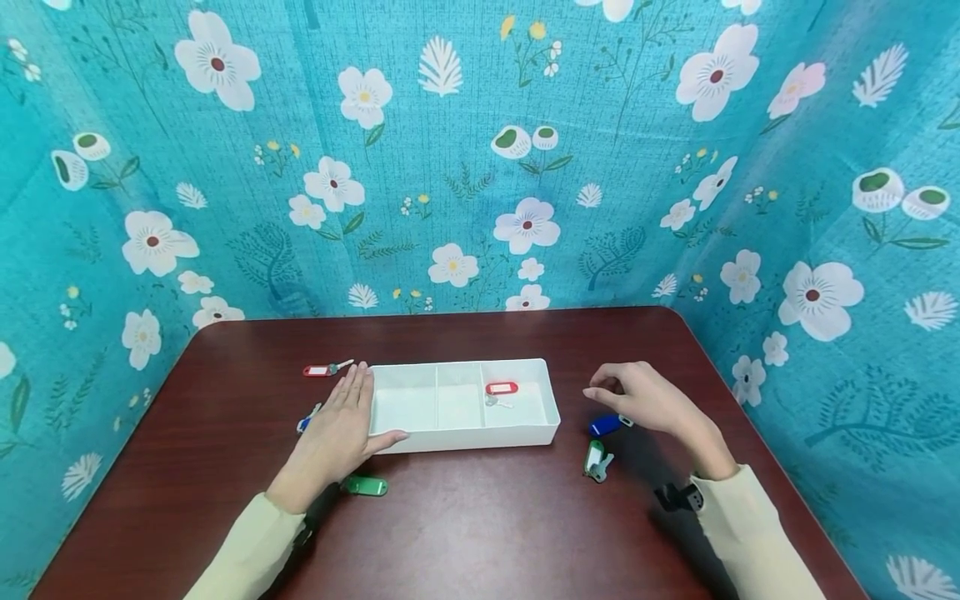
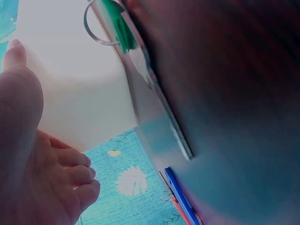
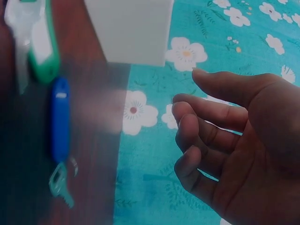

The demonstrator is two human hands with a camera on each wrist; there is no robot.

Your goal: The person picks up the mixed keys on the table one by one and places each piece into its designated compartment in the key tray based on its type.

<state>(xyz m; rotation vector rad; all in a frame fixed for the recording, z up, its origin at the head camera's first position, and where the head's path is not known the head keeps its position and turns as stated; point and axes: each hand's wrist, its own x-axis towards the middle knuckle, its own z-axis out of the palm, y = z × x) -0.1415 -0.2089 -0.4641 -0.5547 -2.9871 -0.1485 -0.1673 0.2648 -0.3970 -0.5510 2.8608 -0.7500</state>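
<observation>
A white tray (image 1: 468, 439) with three compartments lies in the middle of the table. My left hand (image 1: 333, 429) rests flat-fingered against its left end, thumb at the front wall. In the right compartment is a red key tag (image 1: 502, 387) with a key. To the tray's right, my right hand (image 1: 652, 400) hovers with loosely bent fingers and nothing in them. Below it lies a blue key tag (image 1: 603, 426) with its key (image 3: 61, 186), and nearer the front a green key tag (image 1: 594, 457) with a key.
Left of the tray lie another red key tag (image 1: 318, 371) with a key and a blue one (image 1: 306, 422) partly hidden by the left hand. A second green tag (image 1: 366, 486) sits in front of the tray. Flowered teal cloth (image 1: 465, 167) hangs around the dark table (image 1: 487, 533).
</observation>
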